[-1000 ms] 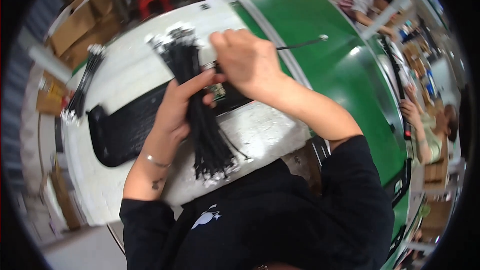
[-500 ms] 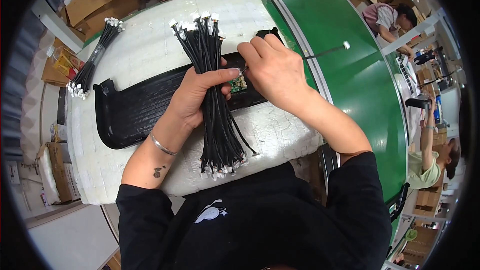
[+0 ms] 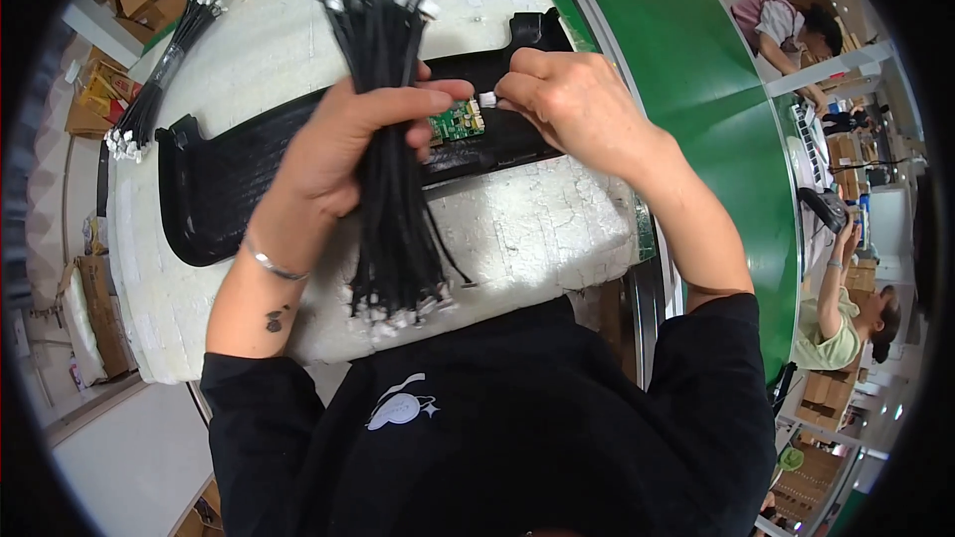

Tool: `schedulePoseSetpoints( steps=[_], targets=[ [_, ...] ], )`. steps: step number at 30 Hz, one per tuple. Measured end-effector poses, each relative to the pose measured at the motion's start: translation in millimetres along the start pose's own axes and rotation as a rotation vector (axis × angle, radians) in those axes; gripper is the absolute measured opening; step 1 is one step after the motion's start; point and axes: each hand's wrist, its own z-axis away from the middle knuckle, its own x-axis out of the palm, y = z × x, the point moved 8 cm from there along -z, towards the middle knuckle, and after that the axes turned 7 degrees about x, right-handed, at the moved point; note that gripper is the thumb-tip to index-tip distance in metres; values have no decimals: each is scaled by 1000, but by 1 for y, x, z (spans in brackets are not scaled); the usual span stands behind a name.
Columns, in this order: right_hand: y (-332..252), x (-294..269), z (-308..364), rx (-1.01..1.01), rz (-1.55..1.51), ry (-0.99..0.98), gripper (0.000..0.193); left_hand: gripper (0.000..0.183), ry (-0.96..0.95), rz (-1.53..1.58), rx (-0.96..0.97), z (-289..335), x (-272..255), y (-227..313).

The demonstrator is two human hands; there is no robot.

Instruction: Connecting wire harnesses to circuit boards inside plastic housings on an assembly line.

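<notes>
with the left grip (image 3: pixel 333 154) i am clasping a thick bunch of black cables (image 3: pixel 386 189) around its middle, the thumb lying across the front and the fingertips showing past its right side. the bunch is slanting over the table (image 3: pixel 507 224), its white ends fanning out at top and bottom. with the right grip (image 3: pixel 577 104) i am pinching a small white plug (image 3: pixel 487 99) in the fingers, just beside the right edge of a green circuit board (image 3: pixel 457 121); from this far off i am not managing to tell whether the two are touching. the board is sitting on a long black plastic cover (image 3: pixel 254 174), which is lying across the white table, partly behind the bunch and my left hand. a second bunch of cables (image 3: pixel 166 77) is resting near the table's left edge. along the right side a green surface (image 3: pixel 686 89) is stretching away, and past it i am seeing a person in a pink vest (image 3: pixel 771 22) leaning forward and a person in a light green top (image 3: pixel 834 323) reaching up to a dark object (image 3: pixel 824 207).
</notes>
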Motion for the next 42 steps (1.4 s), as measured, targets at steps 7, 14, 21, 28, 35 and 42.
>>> schedulePoseSetpoints(
  steps=[7, 14, 21, 28, 35, 42],
  targets=[
    [23, 56, 9, -61, -71, -185, 6, 51, -21, -861, -42, 72, -5, 73],
    [27, 67, 0, -68, -243, -216, 7, 48, 36, -1969, 224, 106, -44, 57],
    [25, 67, -4, -43, -237, -308, 10, 52, -4, -1842, 319, 107, -48, 47],
    [17, 70, -6, -82, -300, -319, 10, 50, -218, -2120, 377, 99, -31, 26],
    [11, 76, -15, -247, -429, -312, 10, 44, -310, -2110, 319, 92, -33, 20],
    [1, 16, 0, -24, -352, -27, 22, 47, -223, -2025, 347, 91, -26, 40]
  ],
)
